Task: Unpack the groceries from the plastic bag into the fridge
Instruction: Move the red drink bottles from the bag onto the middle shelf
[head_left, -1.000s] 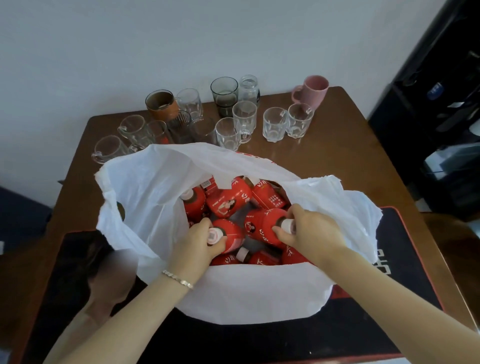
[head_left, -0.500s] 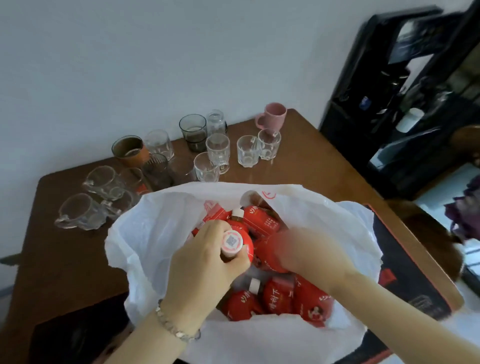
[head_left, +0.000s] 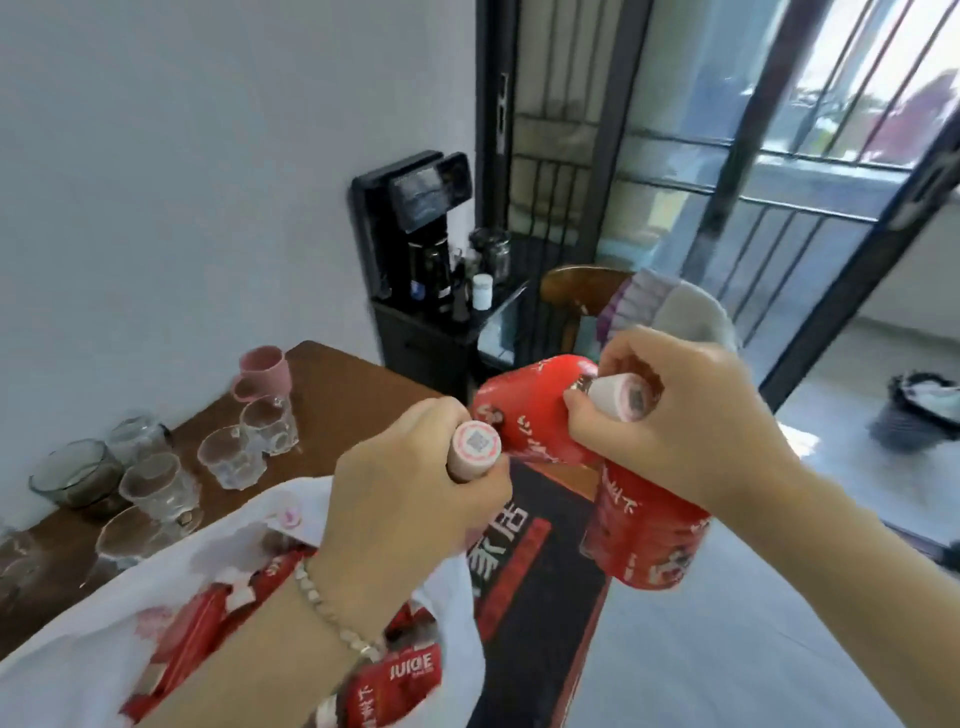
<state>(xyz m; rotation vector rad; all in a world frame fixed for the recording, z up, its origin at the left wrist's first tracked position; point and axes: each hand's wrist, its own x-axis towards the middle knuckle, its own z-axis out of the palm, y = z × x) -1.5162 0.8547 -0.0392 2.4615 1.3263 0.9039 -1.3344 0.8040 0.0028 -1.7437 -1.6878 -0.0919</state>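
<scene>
2 caps (head_left: 475, 452) clenched: left grip (head_left: 410, 514), right grip (head_left: 691, 431)

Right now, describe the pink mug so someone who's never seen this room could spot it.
Start at the brown wooden table against the white wall. Along its wall side stands a cluster of glasses; the pink mug sits at the end nearest the black drinks machine. It is the only opaque pink piece; its neighbours are clear or smoky glass.

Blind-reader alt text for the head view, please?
The left hand and right hand each grip a red bottle by its pale cap, clear of the white plastic bag holding more. Glasses and a pink mug stand on the brown table.
</scene>
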